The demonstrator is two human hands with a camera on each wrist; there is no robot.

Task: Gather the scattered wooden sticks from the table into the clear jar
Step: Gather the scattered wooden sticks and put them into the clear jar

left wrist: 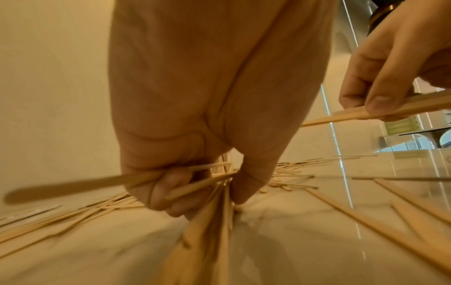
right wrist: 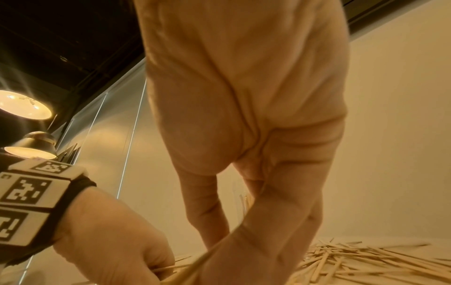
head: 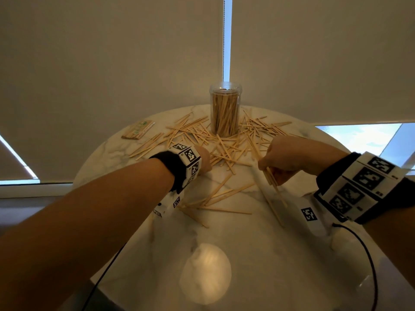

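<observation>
The clear jar (head: 225,108) stands upright at the far middle of the round marble table (head: 247,265), packed with wooden sticks. Loose sticks (head: 226,151) lie scattered around its base and toward me. My left hand (head: 205,161) is down in the pile in front of the jar, its fingers (left wrist: 171,192) curled round several sticks (left wrist: 195,186). My right hand (head: 276,162) is just right of it, pinching a small bundle of sticks (head: 272,181) that slants down toward me; the same bundle (left wrist: 390,111) shows in the left wrist view.
A wrapped pack of sticks (head: 138,130) lies at the far left of the table. More loose sticks (head: 224,196) lie between my forearms. A black cable (head: 368,261) runs over the near right edge. Roller blinds hang behind the table.
</observation>
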